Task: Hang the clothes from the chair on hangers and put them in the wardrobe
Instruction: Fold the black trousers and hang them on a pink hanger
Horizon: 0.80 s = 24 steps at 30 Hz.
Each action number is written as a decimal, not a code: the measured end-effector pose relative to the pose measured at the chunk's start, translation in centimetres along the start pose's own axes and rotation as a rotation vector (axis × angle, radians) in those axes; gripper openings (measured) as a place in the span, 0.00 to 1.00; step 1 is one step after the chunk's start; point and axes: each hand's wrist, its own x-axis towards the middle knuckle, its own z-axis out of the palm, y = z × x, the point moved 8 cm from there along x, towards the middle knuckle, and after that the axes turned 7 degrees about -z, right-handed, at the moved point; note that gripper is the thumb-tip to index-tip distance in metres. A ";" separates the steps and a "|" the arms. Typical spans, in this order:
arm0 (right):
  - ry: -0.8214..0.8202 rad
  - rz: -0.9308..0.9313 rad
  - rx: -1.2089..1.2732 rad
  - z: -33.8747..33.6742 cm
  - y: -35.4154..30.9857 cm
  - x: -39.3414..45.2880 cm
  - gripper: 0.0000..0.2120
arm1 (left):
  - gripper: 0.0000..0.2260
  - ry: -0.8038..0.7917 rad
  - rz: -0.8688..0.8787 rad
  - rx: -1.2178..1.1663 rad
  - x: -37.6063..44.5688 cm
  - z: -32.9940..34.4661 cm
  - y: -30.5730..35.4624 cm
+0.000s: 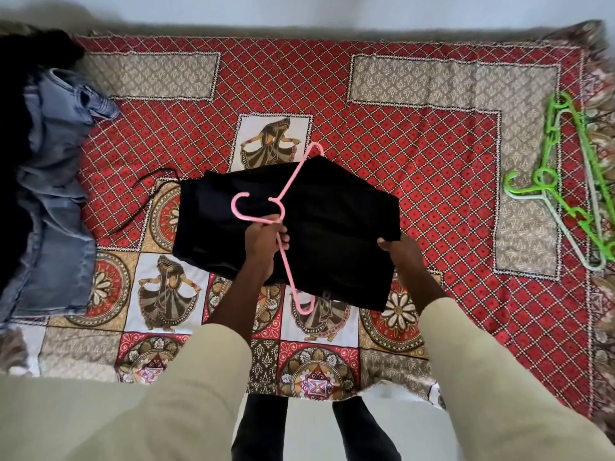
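A folded black garment (336,221) lies in the middle of the patterned bedspread (432,168), its drawstring trailing off to the left. A pink plastic hanger (289,188) lies across it, hook pointing left. My left hand (266,236) grips the hanger just below its hook. My right hand (397,252) pinches the garment's right edge, thumb on top of the cloth.
Blue jeans (53,181) and a dark garment (20,71) are heaped at the bed's left side. Green and white hangers (565,181) lie at the right edge. My legs stand at the bed's near edge.
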 end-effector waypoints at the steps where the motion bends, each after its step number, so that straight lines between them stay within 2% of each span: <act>1: 0.053 -0.062 -0.150 -0.3 -0.6 -0.3 0.21 | 0.06 -0.018 0.047 0.010 -0.9 1.3 0.6; 2: 0.134 -0.143 -0.294 -0.6 -1.6 -0.7 0.23 | 0.06 -0.042 0.096 0.034 -1.9 2.9 1.0; 3: 0.189 -0.233 -0.327 -0.6 -3.1 -1.4 0.25 | 0.07 -0.078 0.145 0.075 -3.1 4.8 0.9; 4: 0.148 -0.313 -0.245 0.1 -4.8 -2.1 0.24 | 0.08 -0.129 0.189 0.138 -4.2 6.8 0.2; 5: 0.037 -0.329 -0.070 1.3 -6.3 -2.7 0.24 | 0.10 -0.192 0.241 0.234 -5.5 8.8 -0.5; 7: -0.187 -0.222 0.202 3.3 -7.9 -3.9 0.21 | 0.17 -0.275 0.337 0.439 -6.9 11.2 -2.0; 8: -0.252 -0.203 0.231 3.6 -8.2 -4.1 0.18 | 0.20 -0.286 0.360 0.494 -7.0 11.5 -2.3; 11: -0.330 -0.162 0.318 2.7 -7.3 -3.6 0.16 | 0.26 -0.344 0.414 0.674 -6.9 12.2 -2.7; 13: -0.380 -0.116 0.439 2.3 -6.4 -3.3 0.20 | 0.29 -0.399 0.445 0.782 -7.2 12.9 -3.0; 16: -0.308 -0.023 0.644 0.8 -4.3 -2.7 0.27 | 0.30 -0.455 0.385 0.859 -7.1 13.6 -4.1; 18: -0.278 -0.005 0.581 0.3 -3.5 -2.6 0.33 | 0.32 -0.530 0.334 0.990 -7.3 14.1 -5.3; 19: -0.277 -0.026 0.483 0.1 -3.6 -2.5 0.31 | 0.34 -0.577 0.315 1.062 -7.5 14.5 -6.0; 22: -0.213 -0.100 0.258 -1.0 -4.2 -1.9 0.04 | 0.36 -0.651 0.254 1.170 -7.6 14.9 -7.4; 24: -0.083 -0.147 0.162 -3.6 -3.7 -1.0 0.10 | 0.34 -0.691 0.200 1.067 -7.7 15.1 -7.8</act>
